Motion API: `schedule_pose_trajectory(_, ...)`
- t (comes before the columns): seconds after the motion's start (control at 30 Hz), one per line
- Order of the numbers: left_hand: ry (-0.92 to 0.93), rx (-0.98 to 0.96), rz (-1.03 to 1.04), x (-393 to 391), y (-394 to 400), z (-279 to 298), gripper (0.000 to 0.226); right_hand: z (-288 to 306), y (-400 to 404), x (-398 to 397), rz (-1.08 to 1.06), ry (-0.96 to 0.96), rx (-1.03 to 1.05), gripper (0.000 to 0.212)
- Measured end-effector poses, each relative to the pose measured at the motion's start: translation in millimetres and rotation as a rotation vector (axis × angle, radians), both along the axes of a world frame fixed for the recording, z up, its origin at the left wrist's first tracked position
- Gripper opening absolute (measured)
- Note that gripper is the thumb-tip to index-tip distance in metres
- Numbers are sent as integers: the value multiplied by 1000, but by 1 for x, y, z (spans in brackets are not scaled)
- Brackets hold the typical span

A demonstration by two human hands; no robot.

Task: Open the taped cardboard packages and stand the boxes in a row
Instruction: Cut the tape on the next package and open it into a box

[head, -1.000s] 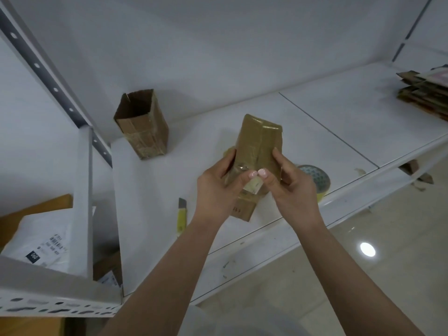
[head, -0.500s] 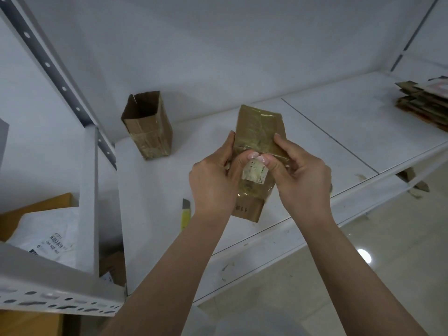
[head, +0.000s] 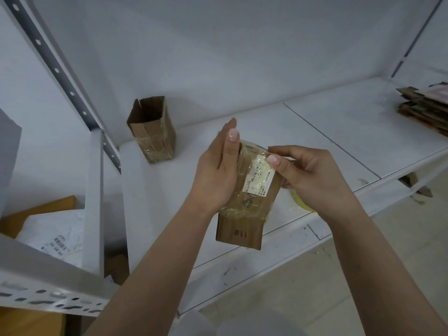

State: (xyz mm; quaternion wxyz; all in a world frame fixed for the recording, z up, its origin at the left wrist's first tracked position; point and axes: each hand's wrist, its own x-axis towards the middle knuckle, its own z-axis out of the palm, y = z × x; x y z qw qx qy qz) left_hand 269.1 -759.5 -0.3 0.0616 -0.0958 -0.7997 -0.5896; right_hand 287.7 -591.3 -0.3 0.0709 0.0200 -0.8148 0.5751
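Observation:
A taped cardboard package with a white label and clear tape wrapping hangs above the front of the white shelf. My left hand lies flat against its left side, fingers straight and pointing up. My right hand grips the package's upper right, thumb on the label's top corner and fingers curled behind. An opened cardboard box stands upright at the shelf's back left, its top flaps open.
A stack of flattened cardboard lies at the far right of the shelf. A yellow tape roll peeks out below my right wrist. A grey upright post rises at left, with a white mailer bag on the lower level.
The package has been lowered and turned so its label faces me. My left hand went from gripping it to lying flat on its side. The yellow cutter is now hidden.

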Motion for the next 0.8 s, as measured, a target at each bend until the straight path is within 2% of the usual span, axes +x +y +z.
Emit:
schedule_pose_trajectory(0.07, -15, 6, -39, 3, 1, -2, 71, -1, 1, 0, -9, -6, -10, 22)
schedule_pose_trajectory(0.2, -27, 33, -95, 2, 2, -13, 68, 0, 0, 0, -35, 23, 17, 28)
schedule_pose_trajectory(0.33, 23, 14, -149, -2, 0, -20, 71, 1, 0, 0, -32, 45, 51, 20)
schedule_pose_trajectory(0.4, 49, -18, -157, -3, -1, -22, 68, 2, -2, 0, -45, 39, 61, 28)
schedule_pose_trajectory(0.67, 289, -50, 89, -5, 5, -24, 39, -6, -19, -4, -182, 82, 32, 54)
schedule_pose_trajectory(0.8, 318, -86, 180, -8, -1, -22, 37, -9, -28, 2, -288, 168, 1, 22)
